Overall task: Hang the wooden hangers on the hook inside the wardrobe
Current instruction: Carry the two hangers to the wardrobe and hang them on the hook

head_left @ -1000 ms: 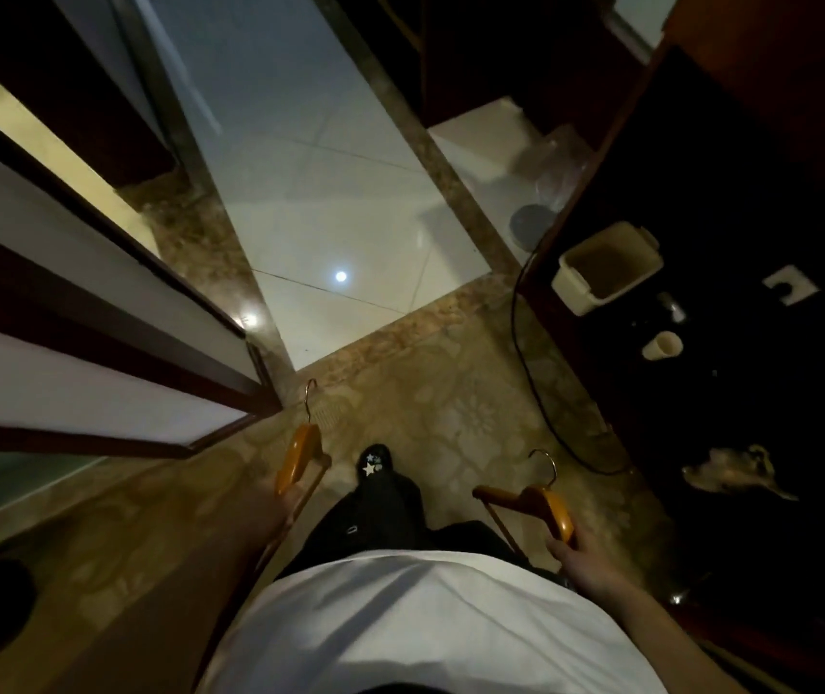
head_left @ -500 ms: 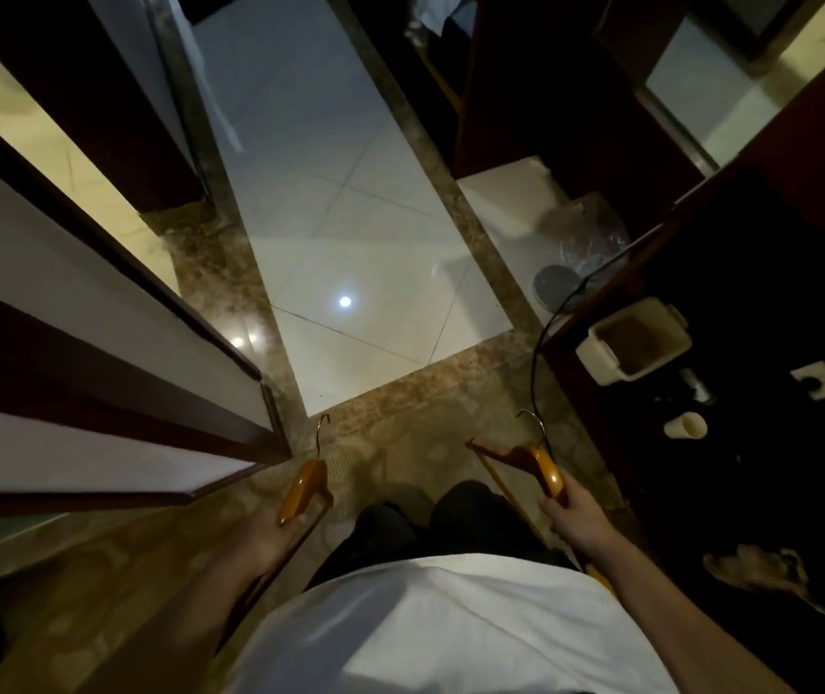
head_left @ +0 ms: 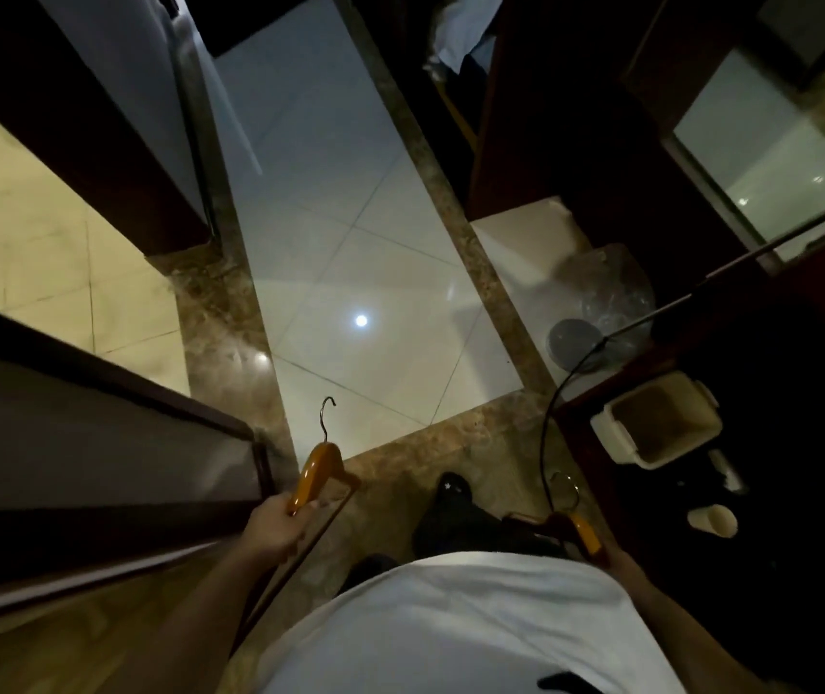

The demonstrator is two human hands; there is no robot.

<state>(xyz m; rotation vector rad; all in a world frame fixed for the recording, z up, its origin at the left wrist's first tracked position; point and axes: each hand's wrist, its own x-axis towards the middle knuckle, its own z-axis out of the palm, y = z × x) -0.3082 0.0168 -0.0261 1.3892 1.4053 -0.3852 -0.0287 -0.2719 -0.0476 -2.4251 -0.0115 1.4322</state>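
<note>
Left hand (head_left: 277, 525): fingers wrapped firmly round one arm of a glossy orange-brown wooden hanger with a thin metal hook (head_left: 317, 470). Held low in front of the left hip, hook end pointing up and away over the brown marbled floor border (head_left: 230, 333), just beside a dark-framed door panel (head_left: 74, 443).

Right hand (head_left: 618, 558): largely hidden behind the white shirt (head_left: 450, 633), apparently clamped on the shoulder of a second orange-brown wooden hanger (head_left: 584, 535) beside the right thigh. Wire hook of that one close to a thin black cable (head_left: 545, 443) trailing down past the cabinet edge; touching or not, impossible to tell.

Judged as the carrying step: both hangers in hand, neither hung. No hook inside a wardrobe made out here; only dark wooden furniture ahead and to the right, too dim to say which opening is the wardrobe.

To do it well:
- Face the wardrobe squarely before lifting anything.
- Raise one hanger at a time, gripped near the neck to stop the wire hook swinging.
- Turn the open side of the wire toward the wardrobe hook, lower until the weight is taken, then let go.
- Lift the right hanger clear of the cable first, a likely snag.
- Swing the left hanger's lower bar away from the door panel.
</note>
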